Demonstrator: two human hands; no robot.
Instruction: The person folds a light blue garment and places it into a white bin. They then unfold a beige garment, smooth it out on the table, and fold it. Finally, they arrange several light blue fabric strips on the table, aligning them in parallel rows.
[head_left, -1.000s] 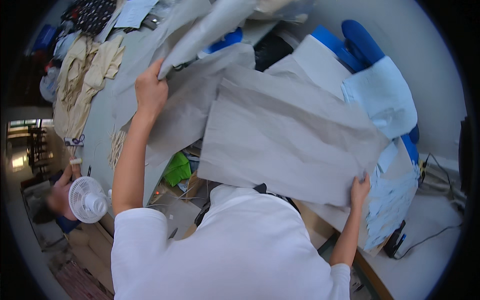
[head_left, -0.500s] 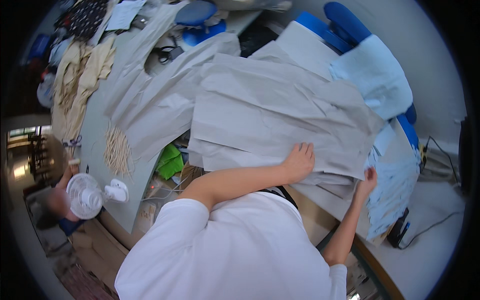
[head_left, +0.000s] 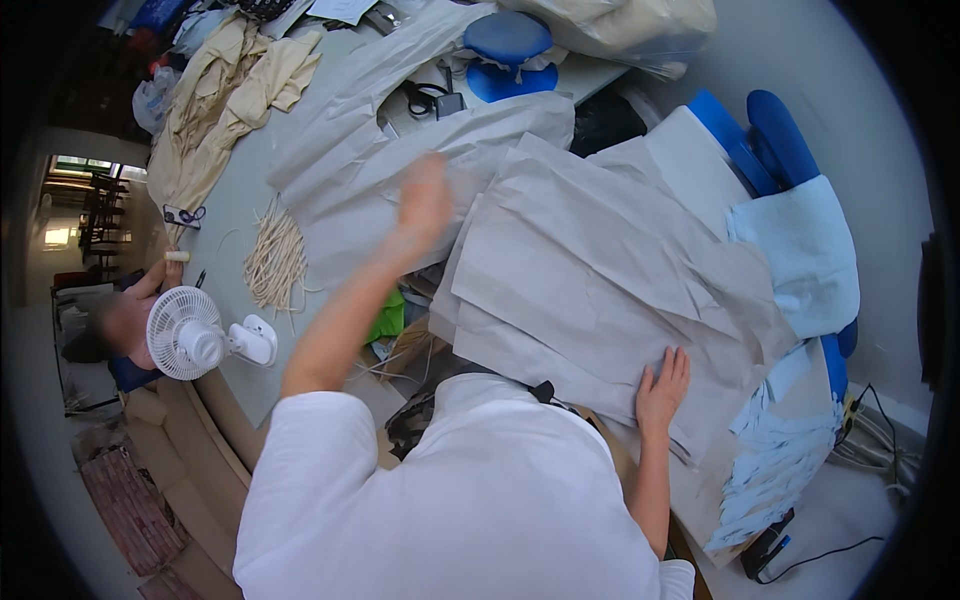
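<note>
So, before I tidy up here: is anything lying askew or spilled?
The grey fabric sheets under the right hand are stacked unevenly, edges fanned out and creased. Pale strips lie scattered loose on the table.

The person's left arm is stretched forward and up, bare from the short white sleeve, elbow nearly straight. The left hand (head_left: pixel 424 205) is raised at the end of it, blurred, so whether the fingers are spread or curled cannot be told; nothing shows in its grip. The right arm runs forward close to the body, forearm bare. The right hand (head_left: pixel 664 388) lies flat, palm down, fingers together and pointing away from the body, thumb out to the left, pressing down with no closed grip.
</note>
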